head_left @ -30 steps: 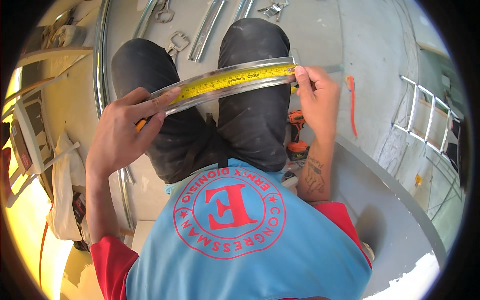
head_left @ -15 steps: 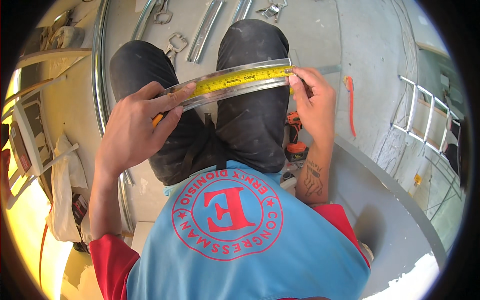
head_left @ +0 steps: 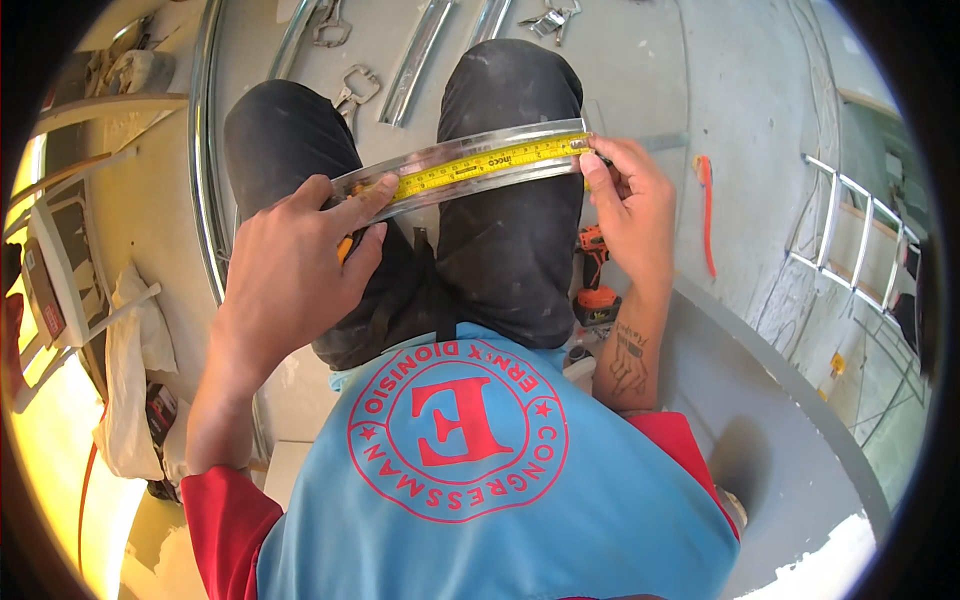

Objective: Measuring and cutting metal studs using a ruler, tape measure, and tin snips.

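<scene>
A short shiny metal channel [head_left: 500,135] lies crosswise over my dark-trousered knees, with a yellow tape measure blade [head_left: 460,169] stretched along it. My left hand [head_left: 292,275] is closed on the channel's left part, index fingertip pressing on the blade, thumb below; a bit of orange, likely the tape's case [head_left: 348,245], shows under the fingers, mostly hidden. At the other end my right hand [head_left: 628,205] pinches the blade's hooked tip against the channel's end, thumb on the near side and fingers curled behind it.
Metal channels [head_left: 415,60] and locking clamps [head_left: 357,92] lie on the grey floor beyond my knees, a long rail [head_left: 205,150] at left. An orange drill [head_left: 597,300] is by my right thigh, a red strap [head_left: 708,230] farther right, and a metal ladder-like frame [head_left: 855,230] at far right.
My left hand has slid right along the channel, covering more of the blade. My right hand and the channel's right end have shifted slightly left and down.
</scene>
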A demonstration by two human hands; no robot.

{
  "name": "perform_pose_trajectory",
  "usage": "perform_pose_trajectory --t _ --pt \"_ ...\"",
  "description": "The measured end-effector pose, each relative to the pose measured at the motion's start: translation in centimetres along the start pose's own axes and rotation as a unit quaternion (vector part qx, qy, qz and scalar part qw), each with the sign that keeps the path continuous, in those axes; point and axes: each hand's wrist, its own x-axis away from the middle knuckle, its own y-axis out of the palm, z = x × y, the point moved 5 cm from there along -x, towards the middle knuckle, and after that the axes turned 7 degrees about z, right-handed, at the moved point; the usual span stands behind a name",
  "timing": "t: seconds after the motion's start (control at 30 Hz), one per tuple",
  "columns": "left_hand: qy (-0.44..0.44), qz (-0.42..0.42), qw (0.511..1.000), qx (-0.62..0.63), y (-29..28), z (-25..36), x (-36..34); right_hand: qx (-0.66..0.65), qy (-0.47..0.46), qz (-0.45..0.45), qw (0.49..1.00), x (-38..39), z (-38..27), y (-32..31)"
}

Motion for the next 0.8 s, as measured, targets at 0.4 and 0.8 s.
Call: perform_pose_trajectory --t 0.4,0.8 --pt "0.009 0.034 0.998 -0.048 0.7 0.7 0.0 0.189 0.176 0.155 0.954 -2.4 25.4 -8.2" --pt "0.017 0.054 0.997 -0.048 0.2 0.2 -0.2 0.353 0.082 -0.017 0.932 -0.6 30.2 14.7"
